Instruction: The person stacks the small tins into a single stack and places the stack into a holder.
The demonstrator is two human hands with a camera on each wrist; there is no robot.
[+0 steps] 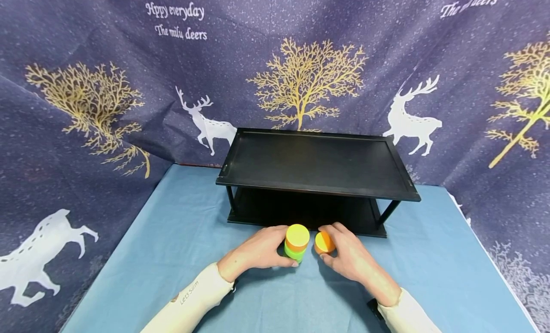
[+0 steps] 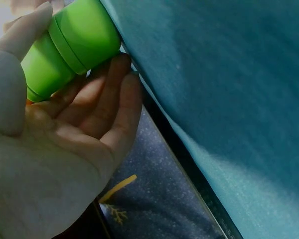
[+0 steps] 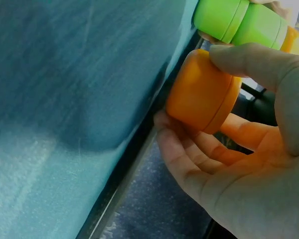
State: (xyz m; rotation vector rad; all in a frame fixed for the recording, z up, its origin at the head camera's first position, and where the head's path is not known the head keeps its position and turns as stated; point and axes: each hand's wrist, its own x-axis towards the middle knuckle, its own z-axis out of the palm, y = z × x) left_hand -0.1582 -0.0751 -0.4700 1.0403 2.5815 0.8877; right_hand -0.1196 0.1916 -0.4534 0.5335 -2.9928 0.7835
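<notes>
Near the table's middle my left hand (image 1: 267,247) holds a stack of small round containers, thumb on one side and fingers on the other. Its lower part is green containers (image 2: 84,37), shown as two seamed sections in both wrist views. On top sits an orange container (image 1: 297,237) with a yellow-looking top face. To the right, my right hand (image 1: 350,254) holds a single orange container (image 3: 202,92) between thumb and fingers. This one is short and round, with a seam near its top, and stands low at the blue cloth beside the stack.
Just beyond both hands stands a black two-level rack (image 1: 318,161), its lower shelf (image 1: 301,209) close to the fingers. A blue cloth (image 1: 185,237) covers the table. Behind hangs a dark blue curtain (image 1: 240,61) with printed deer and trees.
</notes>
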